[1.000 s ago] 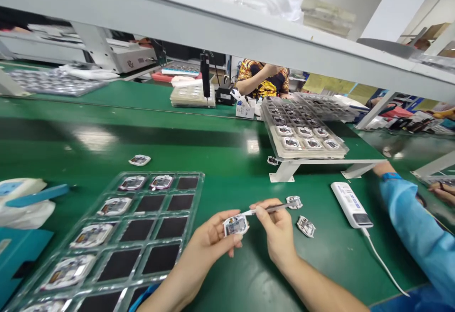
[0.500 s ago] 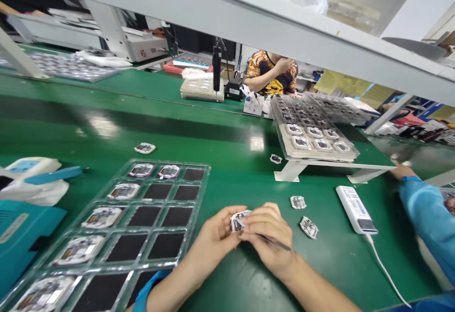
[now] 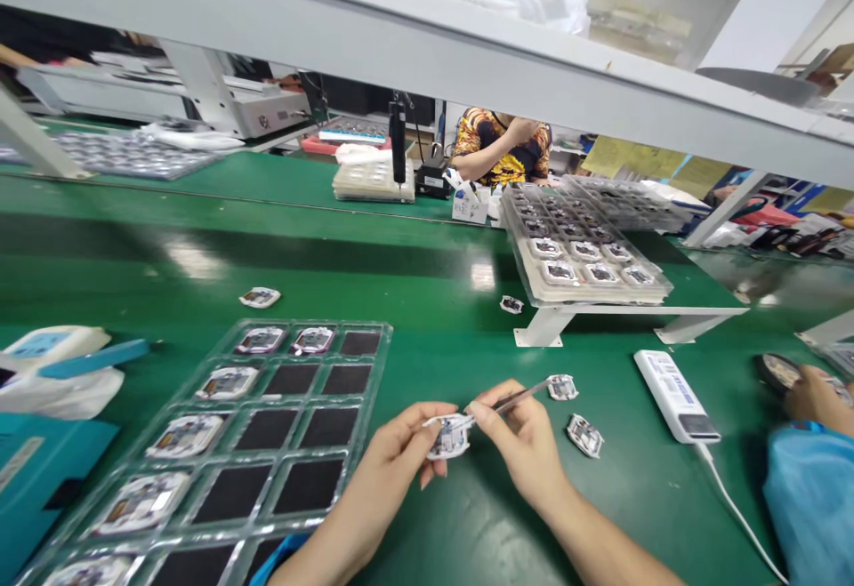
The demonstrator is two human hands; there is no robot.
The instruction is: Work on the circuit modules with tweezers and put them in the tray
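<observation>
My left hand (image 3: pixel 400 457) pinches a small white-framed circuit board module (image 3: pixel 448 437) by its left edge, above the green bench. Fingers of my right hand (image 3: pixel 524 439) are closed at the module's upper right corner. A slim metal tool that looks like tweezers (image 3: pixel 520 397) lies in that hand, its far end pointing up and right. Two more modules rest to the right, one upper module (image 3: pixel 562 387) and one lower module (image 3: pixel 585 436). Left of my hands lies a clear compartment tray (image 3: pixel 383 364), with modules in some pockets and dark pads in others.
A raised stand (image 3: pixel 707 309) carries stacked trays of modules (image 3: pixel 567 252). A white device with a cable (image 3: pixel 677 395) lies at right, near another person's blue sleeve (image 3: pixel 810 497). A loose module (image 3: pixel 260 298) sits behind the tray. A shelf beam (image 3: pixel 427 52) crosses overhead.
The module in my left hand has turned and shows more of its face. My right hand has rolled open-side up, swinging the tweezers from lower right to upper right. The other person's arm has moved.
</observation>
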